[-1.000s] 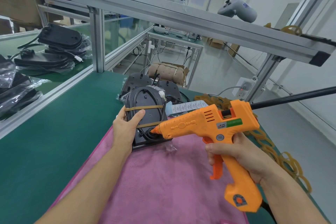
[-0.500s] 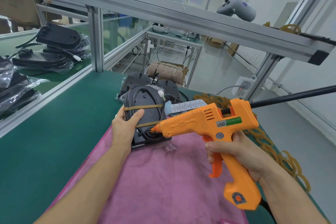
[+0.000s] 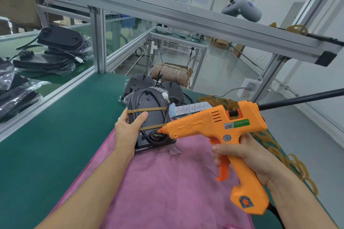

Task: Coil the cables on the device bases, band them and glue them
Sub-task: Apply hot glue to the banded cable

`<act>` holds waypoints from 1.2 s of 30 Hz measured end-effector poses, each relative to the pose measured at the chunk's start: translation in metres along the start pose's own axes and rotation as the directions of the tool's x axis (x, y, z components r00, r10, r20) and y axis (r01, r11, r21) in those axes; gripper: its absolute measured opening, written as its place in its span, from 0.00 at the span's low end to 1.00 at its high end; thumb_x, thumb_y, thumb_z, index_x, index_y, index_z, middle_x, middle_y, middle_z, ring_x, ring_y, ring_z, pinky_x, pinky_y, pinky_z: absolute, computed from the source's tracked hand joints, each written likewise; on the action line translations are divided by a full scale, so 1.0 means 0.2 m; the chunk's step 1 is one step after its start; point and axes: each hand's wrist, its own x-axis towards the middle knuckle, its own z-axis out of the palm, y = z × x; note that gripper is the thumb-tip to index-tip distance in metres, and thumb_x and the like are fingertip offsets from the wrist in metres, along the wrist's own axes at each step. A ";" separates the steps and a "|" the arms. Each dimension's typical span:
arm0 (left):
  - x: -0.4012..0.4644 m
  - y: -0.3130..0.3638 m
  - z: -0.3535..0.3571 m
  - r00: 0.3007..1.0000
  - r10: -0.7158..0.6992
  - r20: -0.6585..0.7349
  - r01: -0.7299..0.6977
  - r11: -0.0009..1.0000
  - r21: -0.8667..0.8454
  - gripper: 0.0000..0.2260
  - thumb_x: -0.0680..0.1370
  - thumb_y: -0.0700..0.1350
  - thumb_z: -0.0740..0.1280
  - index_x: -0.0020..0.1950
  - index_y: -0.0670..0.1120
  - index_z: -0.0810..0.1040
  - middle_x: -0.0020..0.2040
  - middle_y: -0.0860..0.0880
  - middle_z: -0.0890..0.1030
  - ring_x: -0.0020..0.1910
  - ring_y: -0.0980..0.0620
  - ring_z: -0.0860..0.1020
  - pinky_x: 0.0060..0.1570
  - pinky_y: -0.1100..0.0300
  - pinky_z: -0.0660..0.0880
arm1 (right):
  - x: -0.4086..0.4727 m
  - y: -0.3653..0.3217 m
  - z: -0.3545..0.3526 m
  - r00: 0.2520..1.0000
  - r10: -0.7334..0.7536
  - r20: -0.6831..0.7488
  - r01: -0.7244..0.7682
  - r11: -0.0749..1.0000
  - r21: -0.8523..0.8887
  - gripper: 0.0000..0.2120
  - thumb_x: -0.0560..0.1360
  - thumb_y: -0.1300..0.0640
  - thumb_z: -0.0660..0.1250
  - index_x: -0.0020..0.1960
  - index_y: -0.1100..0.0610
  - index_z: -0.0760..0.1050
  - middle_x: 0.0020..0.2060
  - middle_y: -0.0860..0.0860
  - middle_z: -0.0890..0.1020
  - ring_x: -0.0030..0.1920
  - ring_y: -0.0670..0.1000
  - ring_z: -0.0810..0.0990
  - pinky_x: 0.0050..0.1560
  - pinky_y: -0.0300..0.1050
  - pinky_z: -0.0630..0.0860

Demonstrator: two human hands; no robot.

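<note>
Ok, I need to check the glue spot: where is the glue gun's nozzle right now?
In the head view, centre frame: the glue gun, held in the right hand, has its nozzle at the cable socket on the near end of the device base.

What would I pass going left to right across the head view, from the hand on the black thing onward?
Left hand → banded device base → glue gun nozzle at the base's lower end → right hand on the gun's grip → loose rubber bands along the bench edge.
</note>
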 end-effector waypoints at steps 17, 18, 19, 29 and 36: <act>0.00 0.00 0.00 1.000 0.001 -0.005 -0.001 1.000 -0.005 0.18 0.72 0.45 0.75 0.61 0.50 0.78 0.57 0.52 0.82 0.60 0.51 0.79 0.65 0.48 0.73 | -0.02 -0.01 -0.02 0.999 0.030 -0.029 -0.031 0.999 -0.011 0.11 0.63 0.64 0.77 0.44 0.58 0.82 0.34 0.61 0.81 0.33 0.58 0.80 0.39 0.49 0.81; 0.00 0.00 0.00 1.000 -0.002 0.000 0.002 1.000 -0.007 0.22 0.72 0.45 0.75 0.65 0.47 0.77 0.59 0.49 0.81 0.61 0.49 0.78 0.66 0.47 0.72 | -0.02 -0.01 -0.02 0.999 0.028 -0.025 -0.028 1.000 -0.010 0.10 0.64 0.64 0.77 0.44 0.57 0.82 0.34 0.61 0.81 0.33 0.58 0.80 0.39 0.48 0.80; 0.00 0.00 0.00 1.000 -0.002 0.003 0.002 1.000 -0.011 0.23 0.72 0.45 0.75 0.66 0.45 0.76 0.60 0.48 0.81 0.62 0.47 0.78 0.66 0.47 0.72 | -0.02 -0.01 -0.02 0.999 0.025 -0.025 -0.025 1.000 -0.003 0.09 0.64 0.63 0.76 0.44 0.57 0.82 0.34 0.61 0.81 0.33 0.58 0.80 0.39 0.48 0.80; 0.00 0.01 0.00 1.000 -0.010 0.017 0.010 1.000 -0.011 0.13 0.70 0.46 0.76 0.53 0.53 0.79 0.54 0.51 0.83 0.57 0.48 0.81 0.64 0.46 0.74 | 0.02 0.00 0.00 1.000 0.019 0.001 -0.019 1.000 0.007 0.12 0.65 0.62 0.74 0.48 0.59 0.81 0.35 0.60 0.81 0.33 0.58 0.80 0.39 0.49 0.80; -0.01 0.02 0.01 1.000 -0.016 0.016 0.016 1.000 -0.023 0.18 0.67 0.50 0.76 0.56 0.52 0.79 0.56 0.50 0.83 0.58 0.48 0.80 0.64 0.46 0.74 | 0.02 0.00 0.00 1.000 0.000 0.012 0.000 1.000 0.001 0.10 0.65 0.62 0.74 0.46 0.59 0.81 0.36 0.60 0.80 0.34 0.58 0.80 0.39 0.50 0.80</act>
